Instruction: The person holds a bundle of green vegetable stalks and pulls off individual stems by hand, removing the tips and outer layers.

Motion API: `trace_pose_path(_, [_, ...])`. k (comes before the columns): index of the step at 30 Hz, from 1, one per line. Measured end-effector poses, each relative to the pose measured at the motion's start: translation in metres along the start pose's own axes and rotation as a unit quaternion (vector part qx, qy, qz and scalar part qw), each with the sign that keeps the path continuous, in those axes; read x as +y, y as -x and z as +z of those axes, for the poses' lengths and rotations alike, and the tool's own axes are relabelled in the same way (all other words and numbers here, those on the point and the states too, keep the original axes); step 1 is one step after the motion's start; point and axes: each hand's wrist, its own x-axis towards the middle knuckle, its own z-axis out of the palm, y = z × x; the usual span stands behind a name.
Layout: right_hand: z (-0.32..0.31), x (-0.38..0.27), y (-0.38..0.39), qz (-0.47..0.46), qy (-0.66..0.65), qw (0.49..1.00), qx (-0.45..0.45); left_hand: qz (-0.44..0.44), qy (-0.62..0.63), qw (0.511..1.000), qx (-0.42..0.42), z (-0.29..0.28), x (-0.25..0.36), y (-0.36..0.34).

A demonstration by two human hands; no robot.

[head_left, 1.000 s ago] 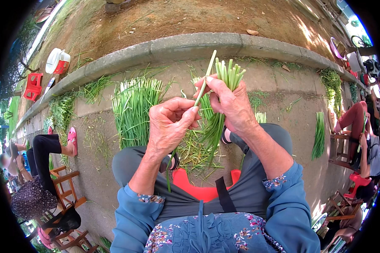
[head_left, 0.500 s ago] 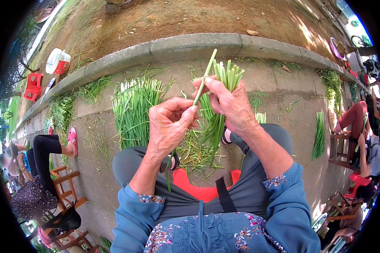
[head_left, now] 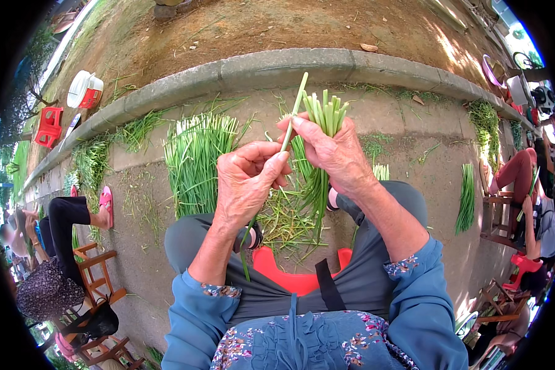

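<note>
My left hand point(head_left: 250, 176) pinches a single long green stalk point(head_left: 300, 92) between thumb and fingertips. Its pale cut end points up and away, and a thin green leaf trails below the hand over my thigh. In my right hand point(head_left: 333, 148) is a bunch of similar green stalks point(head_left: 327, 111), cut ends up, with leaves hanging below the palm. The right thumb and forefinger also touch the single stalk midway. Left of my hands, a thick row of long green stalks point(head_left: 197, 160) lies on the pavement. Under my hands is a heap of trimmings point(head_left: 287, 225).
A red plastic stool point(head_left: 290, 279) shows between my legs. Beyond runs a concrete kerb point(head_left: 277, 66) with bare soil behind it. Other people sit on both sides, near wooden chairs point(head_left: 98, 274). Another green bundle point(head_left: 466, 200) lies at right; a white bucket point(head_left: 80, 89) stands far left.
My right hand has shifted slightly left, and the bunch now hangs more upright. The single stalk's tip has moved a little left. My left hand stays nearly in place.
</note>
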Motion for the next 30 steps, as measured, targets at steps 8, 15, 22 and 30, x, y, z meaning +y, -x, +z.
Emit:
trace_pose_path(8, [0.001, 0.009, -0.002, -0.099, 0.088, 0.990, 0.040, 0.021, -0.016, 0.999, 0.030, -0.002, -0.002, -0.001])
trace_pose_path(15, [-0.004, 0.005, -0.004, -0.119, 0.215, 0.968, 0.052, 0.039, -0.054, 0.997, 0.048, 0.001, -0.001, 0.001])
trace_pose_path(22, [-0.005, 0.004, -0.003, -0.263, 0.350, 0.899, 0.026, 0.075, -0.135, 0.986, 0.055, -0.001, -0.006, 0.000])
trace_pose_path(30, [-0.011, 0.010, -0.004, -0.204, 0.276, 0.939, 0.031, 0.089, -0.156, 0.983, 0.036, -0.006, -0.005, -0.001])
